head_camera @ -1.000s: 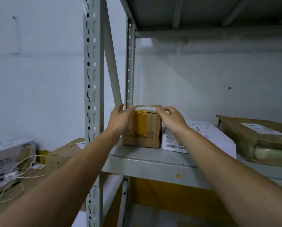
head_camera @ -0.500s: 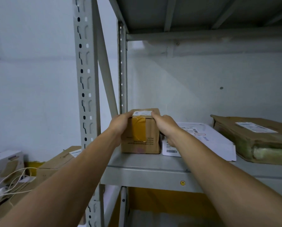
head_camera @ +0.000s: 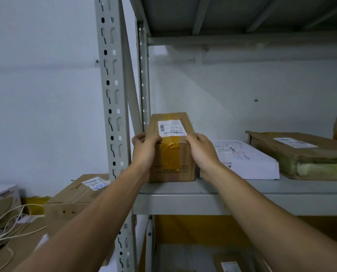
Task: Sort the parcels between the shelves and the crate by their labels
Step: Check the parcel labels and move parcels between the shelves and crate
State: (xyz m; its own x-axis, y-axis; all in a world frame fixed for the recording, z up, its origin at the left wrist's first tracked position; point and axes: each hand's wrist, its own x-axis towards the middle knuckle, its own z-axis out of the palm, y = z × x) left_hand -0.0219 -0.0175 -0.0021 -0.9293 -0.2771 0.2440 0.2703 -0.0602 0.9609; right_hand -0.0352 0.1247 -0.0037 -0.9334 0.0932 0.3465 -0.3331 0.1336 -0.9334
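A small brown cardboard parcel [head_camera: 172, 154], taped in yellow-brown with a white barcode label on top, sits at the left end of the grey metal shelf [head_camera: 183, 201]. My left hand [head_camera: 144, 150] grips its left top edge and my right hand [head_camera: 202, 152] grips its right top edge, thumbs curled over the top. To the right on the same shelf lie a flat white parcel [head_camera: 246, 161] and a wide brown paper-wrapped parcel [head_camera: 301, 154] with a white label. No crate is in sight.
The perforated shelf upright [head_camera: 112, 114] stands just left of my left hand. Left of the rack are a labelled cardboard box [head_camera: 75, 195], a white box [head_camera: 1, 199] and loose white cables [head_camera: 9, 222]. Another labelled parcel [head_camera: 229, 266] lies on the lower shelf.
Both hands have settled from the parcel's upper sides onto its front top edge. The view has risen, so the parcel's top and its label now show.
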